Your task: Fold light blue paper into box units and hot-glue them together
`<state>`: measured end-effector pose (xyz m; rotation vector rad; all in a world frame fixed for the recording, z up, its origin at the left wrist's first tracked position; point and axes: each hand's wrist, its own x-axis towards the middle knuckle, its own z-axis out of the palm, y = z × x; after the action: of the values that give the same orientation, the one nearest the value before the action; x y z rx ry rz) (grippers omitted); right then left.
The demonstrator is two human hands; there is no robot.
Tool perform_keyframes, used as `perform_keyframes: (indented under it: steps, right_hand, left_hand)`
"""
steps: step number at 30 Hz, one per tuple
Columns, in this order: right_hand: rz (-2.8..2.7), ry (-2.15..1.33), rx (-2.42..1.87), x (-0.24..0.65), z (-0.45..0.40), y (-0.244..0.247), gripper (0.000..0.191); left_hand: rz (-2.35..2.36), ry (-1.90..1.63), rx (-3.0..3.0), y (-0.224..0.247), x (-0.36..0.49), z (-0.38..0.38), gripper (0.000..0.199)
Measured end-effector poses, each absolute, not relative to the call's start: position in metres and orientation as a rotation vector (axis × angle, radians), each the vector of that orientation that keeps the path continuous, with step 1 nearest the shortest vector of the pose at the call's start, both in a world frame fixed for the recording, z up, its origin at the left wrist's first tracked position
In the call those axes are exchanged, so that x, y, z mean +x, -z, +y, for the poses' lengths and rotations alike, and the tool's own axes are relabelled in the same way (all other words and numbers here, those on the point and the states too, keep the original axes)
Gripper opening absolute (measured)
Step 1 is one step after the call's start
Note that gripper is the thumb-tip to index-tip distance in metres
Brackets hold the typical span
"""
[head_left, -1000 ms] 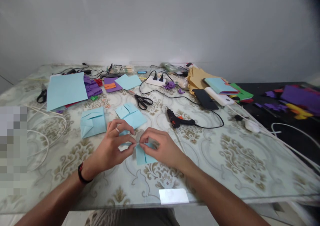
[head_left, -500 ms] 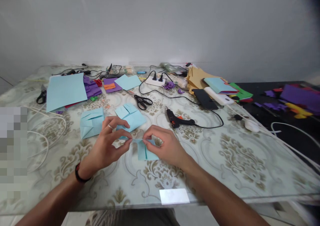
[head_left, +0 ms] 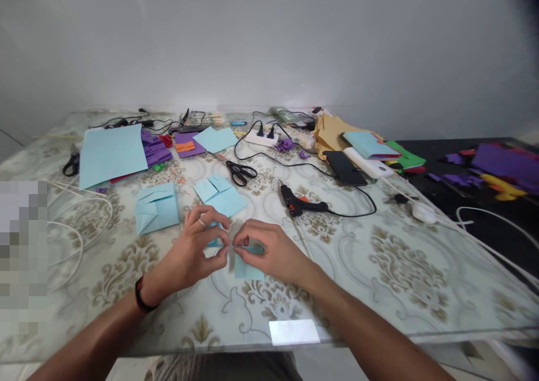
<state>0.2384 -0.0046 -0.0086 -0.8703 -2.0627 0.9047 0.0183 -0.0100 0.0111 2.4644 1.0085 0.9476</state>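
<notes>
Between my two hands is a small light-blue folded paper (head_left: 249,270), partly covered by my fingers. My right hand (head_left: 269,250) pinches it near its upper left corner. Thumb and fingertip of my left hand (head_left: 196,249) are pressed together at the same corner, almost touching the right fingertips; the paper's edge between them is barely visible. Behind my left hand, another light-blue folded paper (head_left: 221,197) lies on the table, with more blue paper showing behind the fingers. A light-blue folded pocket (head_left: 157,208) rests to the left.
Black-handled scissors (head_left: 241,172) and a black glue gun (head_left: 297,200) lie beyond my hands. Farther back are a power strip (head_left: 261,138), a large blue sheet (head_left: 112,156) and a dark phone (head_left: 345,168). A white cable (head_left: 82,229) curls at left.
Both hands have come closer together and slightly nearer to me. My left hand has shifted right, and the small blue paper has moved down and is more covered by my right hand.
</notes>
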Motion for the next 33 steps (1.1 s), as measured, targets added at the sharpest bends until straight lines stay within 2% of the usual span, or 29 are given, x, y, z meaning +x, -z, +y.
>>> perform_keyframes:
  steps: [15,27,33]
  right_hand:
    - [-2.038,-0.966,-0.853,0.245,0.0,0.003,0.014]
    - [-2.075,-1.015,-0.909,0.254,0.009,-0.003,0.01]
    - [-1.981,-1.055,-0.979,0.256,0.01,-0.005,0.007]
  left_hand:
    - [0.925,-0.878,2.51,-0.024,0.005,-0.001,0.018]
    - [0.915,-0.778,2.453,-0.025,-0.011,0.008,0.02]
    - [0.949,-0.878,2.319,-0.022,-0.013,0.012,0.019]
